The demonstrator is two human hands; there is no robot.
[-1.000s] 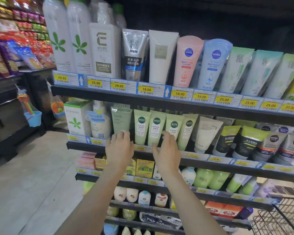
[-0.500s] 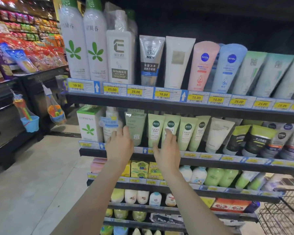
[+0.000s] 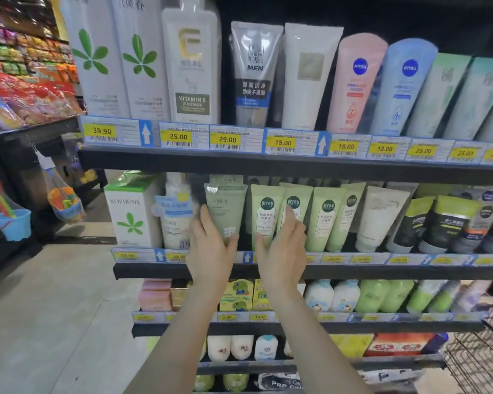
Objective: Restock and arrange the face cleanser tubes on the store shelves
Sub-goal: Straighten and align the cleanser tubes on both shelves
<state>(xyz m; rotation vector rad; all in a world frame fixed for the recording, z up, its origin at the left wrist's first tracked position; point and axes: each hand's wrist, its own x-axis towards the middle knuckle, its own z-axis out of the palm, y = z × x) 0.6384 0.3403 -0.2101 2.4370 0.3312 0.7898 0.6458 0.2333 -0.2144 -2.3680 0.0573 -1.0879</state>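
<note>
Pale concrete floor [image 3: 49, 322], dark shelving [image 3: 268, 162]

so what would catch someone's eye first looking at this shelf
Two bare hands reach onto the middle shelf: the left hand rests against a dull green tube, and the right hand lies on the row of pale green tubes beside it. Above them, bright yellow price tags run along the top shelf edge, under a pink tube and a blue tube.
</note>
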